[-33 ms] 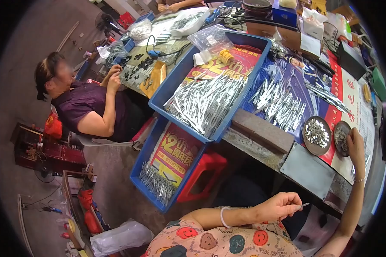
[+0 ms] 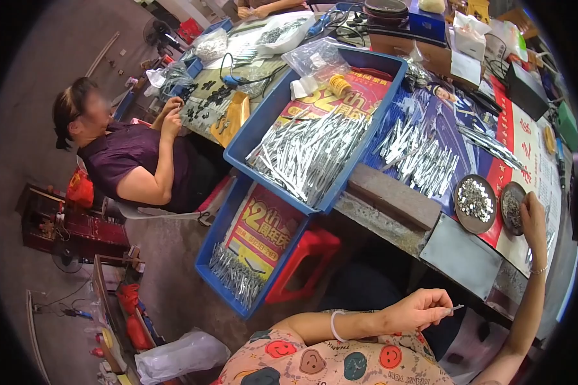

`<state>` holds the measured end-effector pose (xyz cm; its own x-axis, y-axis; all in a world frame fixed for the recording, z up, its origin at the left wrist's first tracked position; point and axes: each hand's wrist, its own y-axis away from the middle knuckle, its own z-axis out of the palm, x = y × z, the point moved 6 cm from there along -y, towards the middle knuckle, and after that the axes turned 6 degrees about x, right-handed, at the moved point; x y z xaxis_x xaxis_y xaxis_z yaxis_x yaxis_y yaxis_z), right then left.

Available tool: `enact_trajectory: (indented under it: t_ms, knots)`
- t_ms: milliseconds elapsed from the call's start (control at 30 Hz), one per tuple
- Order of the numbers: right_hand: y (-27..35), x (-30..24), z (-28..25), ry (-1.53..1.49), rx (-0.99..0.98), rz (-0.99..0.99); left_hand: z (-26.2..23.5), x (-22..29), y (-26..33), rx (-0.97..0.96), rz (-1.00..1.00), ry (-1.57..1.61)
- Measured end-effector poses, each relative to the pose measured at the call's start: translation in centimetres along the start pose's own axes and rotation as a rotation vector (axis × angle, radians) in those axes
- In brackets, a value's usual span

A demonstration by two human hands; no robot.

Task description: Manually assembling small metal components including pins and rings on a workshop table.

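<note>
Above my lap, my left hand (image 2: 424,309) is closed in a pinch on a small thin metal strip (image 2: 457,307), whose tip sticks out past the fingers. My right hand (image 2: 533,217) reaches to the table at the right, its fingers bent together at the rim of a dark round dish (image 2: 512,226) of tiny metal parts. What those fingertips hold, if anything, is hidden. Just left of it sits a second round dish (image 2: 478,226) with small shiny discs. Many slim metal strips (image 2: 424,163) lie spread on the blue poster beyond.
A large blue tray (image 2: 234,157) full of metal strips rests at the table's left edge. Below it, another blue tray (image 2: 202,269) lies by a red stool (image 2: 315,256). A brown block (image 2: 392,196) lines the near edge. A co-worker (image 2: 141,160) sits at the left.
</note>
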<state>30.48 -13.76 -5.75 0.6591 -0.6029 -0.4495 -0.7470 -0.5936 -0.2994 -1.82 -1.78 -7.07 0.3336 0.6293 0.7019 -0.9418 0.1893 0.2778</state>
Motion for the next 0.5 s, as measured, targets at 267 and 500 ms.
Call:
enact_trajectory:
  t_ms: [267, 500]
  knots:
    - [0.6, -0.4, -0.1, 0.001, -0.010, 0.017, -0.1, -0.7, 0.0, -0.008, 0.033, 0.011]
    - [1.3, 0.0, -0.4, -0.028, -0.028, 0.033, 0.0, -0.7, 0.0, 0.032, 0.066, 0.052]
